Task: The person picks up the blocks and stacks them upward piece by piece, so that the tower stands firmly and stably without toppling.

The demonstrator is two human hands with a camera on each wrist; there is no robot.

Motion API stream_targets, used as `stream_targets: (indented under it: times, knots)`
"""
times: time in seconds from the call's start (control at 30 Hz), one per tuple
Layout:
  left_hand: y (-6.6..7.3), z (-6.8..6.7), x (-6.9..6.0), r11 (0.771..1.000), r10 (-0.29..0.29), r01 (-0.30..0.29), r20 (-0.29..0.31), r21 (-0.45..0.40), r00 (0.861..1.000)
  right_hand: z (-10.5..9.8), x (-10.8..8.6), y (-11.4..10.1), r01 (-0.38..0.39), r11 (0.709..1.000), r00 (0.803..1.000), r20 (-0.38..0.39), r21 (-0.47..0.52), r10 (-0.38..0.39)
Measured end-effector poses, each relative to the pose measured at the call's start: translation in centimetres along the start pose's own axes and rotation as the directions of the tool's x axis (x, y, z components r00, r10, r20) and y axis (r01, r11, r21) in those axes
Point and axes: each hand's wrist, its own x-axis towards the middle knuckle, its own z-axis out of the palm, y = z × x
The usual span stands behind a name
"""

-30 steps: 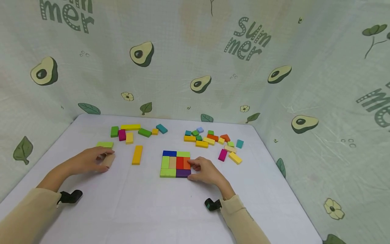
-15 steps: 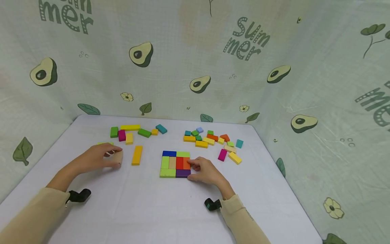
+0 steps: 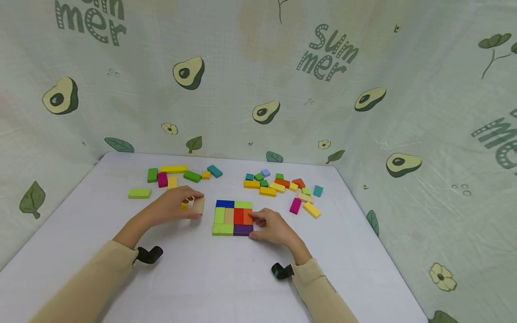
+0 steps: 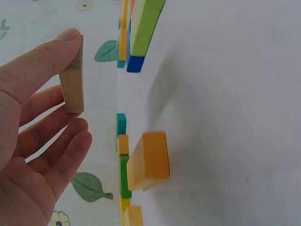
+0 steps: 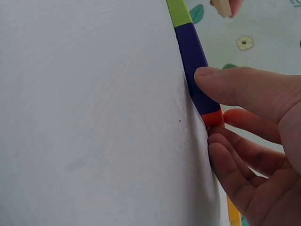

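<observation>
My left hand (image 3: 169, 207) pinches a plain wooden block (image 4: 73, 92) between thumb and fingers. In the left wrist view the block is raised off the table. It hangs just left of a flat rectangle of coloured blocks (image 3: 219, 215), apart from it. The rectangle's parts are blue, lime, plain wood, red, orange and purple, laid edge to edge. At its right side rests my right hand (image 3: 273, 226). The right thumb touches the purple block (image 5: 192, 61), and the index finger touches the orange block (image 3: 247, 216). A long yellow-orange block (image 4: 150, 157) stands partly hidden behind the left hand.
Several loose blocks lie at the back left, among them a yellow bar (image 3: 173, 169) and a magenta block (image 3: 162, 179). A lime block (image 3: 139, 193) lies further left. Another scattered group, with a red-orange triangle (image 3: 299, 182), spreads at the back right. Patterned cloth (image 3: 242, 67) surrounds the table.
My left hand has moved right with the wooden block, from beside the lime block to near the rectangle, uncovering the lime block. The right hand has stayed in place.
</observation>
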Motion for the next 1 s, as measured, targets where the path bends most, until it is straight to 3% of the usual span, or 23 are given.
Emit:
stream_targets:
  times: [0.27, 0.5, 0.73, 1.0]
  knots:
    - [2.6, 3.2, 2.2, 0.999, -0.001, 0.002, 0.041, -0.035, 0.999, 0.0, 0.0, 0.0, -0.014, 1.000, 1.000, 0.001, 0.007, 0.014]
    - [4.2, 5.3, 3.6, 0.996, -0.067, 0.070, 0.055, -0.049, 0.996, -0.1, 0.0, 0.0, -0.010, 1.000, 1.000, 0.002, 0.014, 0.010]
    - [4.7, 6.3, 3.7, 0.994, -0.095, 0.097, 0.046, -0.046, 0.994, 0.0, 0.1, 0.1, 0.000, 1.000, 1.000, -0.001, 0.009, 0.000]
    - [4.6, 6.5, 3.5, 0.990, -0.120, 0.123, 0.046, -0.065, 0.992, 0.0, 0.2, 0.1, -0.001, 1.000, 1.000, -0.004, 0.015, 0.001]
